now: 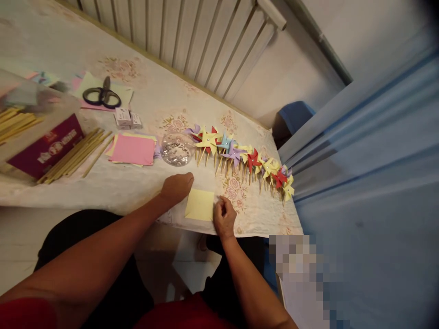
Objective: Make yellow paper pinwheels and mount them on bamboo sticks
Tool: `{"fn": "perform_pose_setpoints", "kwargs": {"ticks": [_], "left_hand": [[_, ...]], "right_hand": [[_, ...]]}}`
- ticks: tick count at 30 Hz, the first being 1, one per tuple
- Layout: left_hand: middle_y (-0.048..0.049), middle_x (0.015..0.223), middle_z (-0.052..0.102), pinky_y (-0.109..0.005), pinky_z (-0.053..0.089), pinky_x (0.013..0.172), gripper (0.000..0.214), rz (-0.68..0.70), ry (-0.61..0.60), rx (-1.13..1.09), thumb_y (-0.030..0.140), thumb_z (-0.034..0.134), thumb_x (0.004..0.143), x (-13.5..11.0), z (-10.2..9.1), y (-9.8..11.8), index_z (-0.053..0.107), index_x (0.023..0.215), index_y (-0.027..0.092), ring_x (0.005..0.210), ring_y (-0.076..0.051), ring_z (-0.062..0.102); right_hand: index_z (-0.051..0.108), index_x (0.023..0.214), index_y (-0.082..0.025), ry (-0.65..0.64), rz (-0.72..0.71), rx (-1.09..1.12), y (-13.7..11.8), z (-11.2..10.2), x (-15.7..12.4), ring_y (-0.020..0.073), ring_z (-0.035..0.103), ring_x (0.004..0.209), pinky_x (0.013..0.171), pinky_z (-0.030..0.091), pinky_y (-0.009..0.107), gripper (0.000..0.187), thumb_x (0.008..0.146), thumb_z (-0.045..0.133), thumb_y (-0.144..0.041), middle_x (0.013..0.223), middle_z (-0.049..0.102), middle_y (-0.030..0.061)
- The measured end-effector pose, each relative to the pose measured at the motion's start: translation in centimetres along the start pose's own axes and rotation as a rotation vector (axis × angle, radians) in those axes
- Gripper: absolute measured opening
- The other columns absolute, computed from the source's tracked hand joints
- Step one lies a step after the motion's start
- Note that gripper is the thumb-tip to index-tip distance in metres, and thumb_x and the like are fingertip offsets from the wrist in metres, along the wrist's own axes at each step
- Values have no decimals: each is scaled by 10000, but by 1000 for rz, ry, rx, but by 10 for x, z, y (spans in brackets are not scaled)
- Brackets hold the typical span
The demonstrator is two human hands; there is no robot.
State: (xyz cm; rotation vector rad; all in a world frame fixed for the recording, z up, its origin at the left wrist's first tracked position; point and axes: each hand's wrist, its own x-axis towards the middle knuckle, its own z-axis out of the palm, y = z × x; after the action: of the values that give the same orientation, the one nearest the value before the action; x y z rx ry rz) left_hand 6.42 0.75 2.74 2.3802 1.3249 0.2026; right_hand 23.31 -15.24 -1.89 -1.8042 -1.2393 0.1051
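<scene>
A square sheet of yellow paper [200,204] lies flat near the table's front edge, between my two hands. My left hand [177,187] is closed beside the sheet's upper left corner, thumb side up; whatever its fingers may hold is hidden. At the right edge of the sheet, my right hand [225,215] has its fingers curled, thumb and forefinger close together; anything in them is too small to make out. Just beyond my left hand stands a round clear dish [177,151] of small shiny metal pieces. Left of that dish is a stack of pink and yellow paper squares [133,150].
Several finished paper pinwheels [253,160] on sticks lie in a row at the right. Scissors [102,95] rest on more paper, near small white boxes [126,118]. Loose sticks [73,157] lie by a clear plastic container [20,151] at the left. A blue curtain [370,183] hangs right.
</scene>
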Motion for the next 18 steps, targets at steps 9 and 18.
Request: {"fn": "perform_pose_setpoints", "kwargs": {"ticks": [9, 18], "left_hand": [[-145, 1096, 748, -320, 483, 816, 398, 12, -187, -303, 300, 479, 894, -8, -9, -1, 665, 1211, 148, 962, -253, 700], [-81, 940, 751, -284, 472, 771, 644, -12, -147, -571, 196, 605, 796, -12, 5, 10, 521, 1424, 81, 877, -212, 685]], "right_hand": [[705, 1078, -143, -12, 63, -16, -7, -1, 2, 150, 536, 631, 630, 448, 263, 317, 889, 513, -310, 745, 652, 18], [698, 1013, -143, 32, 145, 10, -7, 3, 5, 144, 536, 611, 635, 456, 266, 298, 882, 513, -336, 702, 625, 0]]}}
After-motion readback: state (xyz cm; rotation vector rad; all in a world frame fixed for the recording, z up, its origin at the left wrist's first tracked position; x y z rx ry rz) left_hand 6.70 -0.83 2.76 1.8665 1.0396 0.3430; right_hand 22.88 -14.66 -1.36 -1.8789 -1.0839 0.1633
